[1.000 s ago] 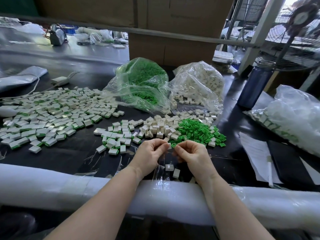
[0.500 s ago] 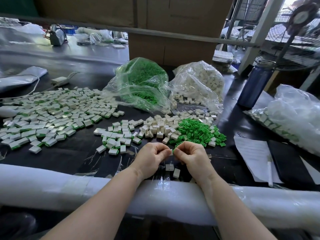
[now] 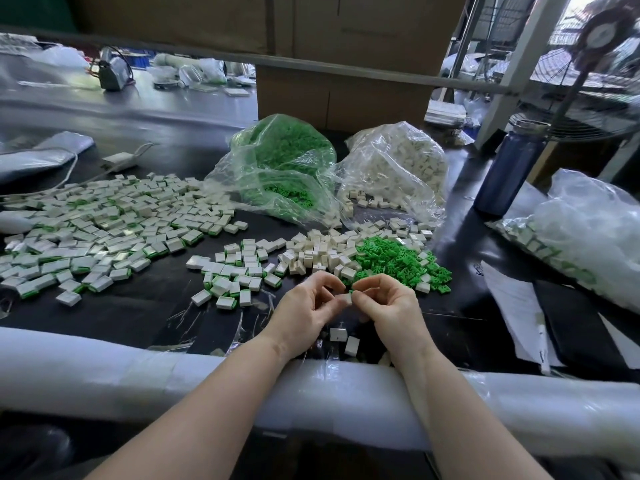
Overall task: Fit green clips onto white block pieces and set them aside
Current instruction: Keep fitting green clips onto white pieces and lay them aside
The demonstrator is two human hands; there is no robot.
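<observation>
Your forearms rest on the padded white roll [image 3: 138, 368] along the counter's near edge, which steadies your wrists for fine work. Just past it, two loose white blocks [image 3: 343, 339] lie below your hands, probably kept close as the next ones to pick up.

Above them, your left hand [image 3: 304, 310] and right hand [image 3: 388, 306] meet fingertip to fingertip. Both grips are clamped on one white block [image 3: 345, 299] held between them, clear of the counter, and a sliver of green clip [image 3: 350, 291] shows at its top edge. You seem to be pressing the clip home: the left hand braces the block while the right pushes, though the seating itself is hidden by your fingers.

Just beyond your right hand sits the heap of loose green clips [image 3: 394, 261], and beside it the heap of bare white blocks [image 3: 318, 254], both an easy reach away. To the left, a small cluster of finished pieces [image 3: 235, 278] shows green edges, and farther left spreads the big field of finished ones [image 3: 104, 226], set apart from the raw stock so nothing mixes.

At the back, the green bag [image 3: 277, 168] and the white bag [image 3: 394, 168] spill towards the heaps, feeding them.
</observation>
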